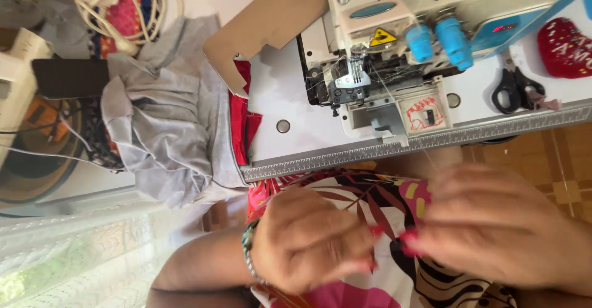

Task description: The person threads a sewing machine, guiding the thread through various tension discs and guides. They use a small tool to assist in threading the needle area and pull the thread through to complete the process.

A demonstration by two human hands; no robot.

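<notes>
We pinch the leaf-print fabric [370,200] with both hands, left hand [308,240] and right hand [493,228] meeting fingertip to fingertip, just below the bench [277,92] edge and its overlock sewing machine [394,43].

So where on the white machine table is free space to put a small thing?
Free: the white table between the red cloth and the sewing machine, and the strip near the scissors. Crowded: the front edge, where both hands hold the patterned fabric.

sewing machine [394,43] on white table [277,92]; black scissors [517,89] right | grey cloth [166,123] left
</notes>
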